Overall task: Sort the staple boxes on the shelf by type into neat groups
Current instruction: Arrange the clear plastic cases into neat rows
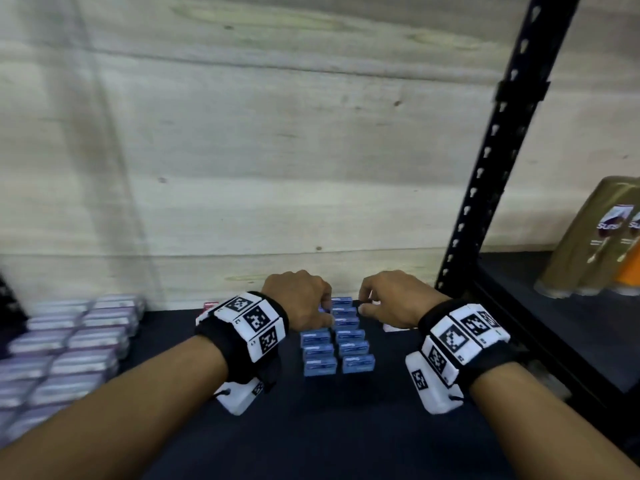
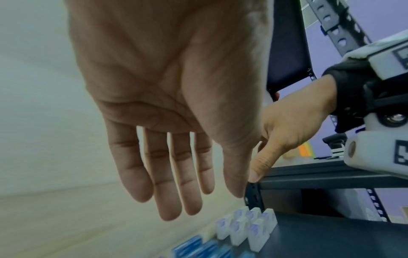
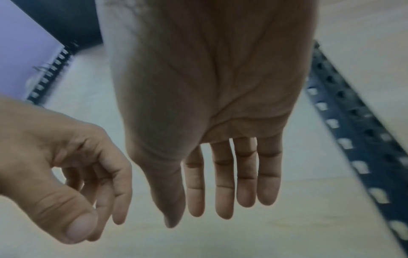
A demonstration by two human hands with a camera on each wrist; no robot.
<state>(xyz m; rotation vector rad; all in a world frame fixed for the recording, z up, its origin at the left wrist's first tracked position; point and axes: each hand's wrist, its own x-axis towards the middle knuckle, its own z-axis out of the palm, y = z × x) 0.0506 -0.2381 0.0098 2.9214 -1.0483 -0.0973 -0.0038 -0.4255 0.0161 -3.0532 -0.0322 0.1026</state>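
Note:
Blue staple boxes (image 1: 337, 344) stand in two neat columns at the middle of the dark shelf (image 1: 311, 427). Both hands hover over the far end of these columns. My left hand (image 1: 323, 308) hangs with straight fingers and holds nothing, as the left wrist view confirms (image 2: 205, 200). My right hand (image 1: 363, 303) is a little to the right, its fingers (image 3: 225, 200) also straight and empty. Lilac staple boxes (image 1: 69, 344) are stacked in rows at the left. A red box (image 1: 209, 305) peeks out behind my left wrist. Small whitish boxes (image 2: 247, 227) stand grouped beyond the blue ones.
A black perforated rack post (image 1: 485, 168) rises at the right of the shelf. Beyond it, gold packets (image 1: 595, 244) stand on the neighbouring shelf. A pale wooden wall (image 1: 277, 150) closes the back. Bare dark shelf lies in front of the blue boxes.

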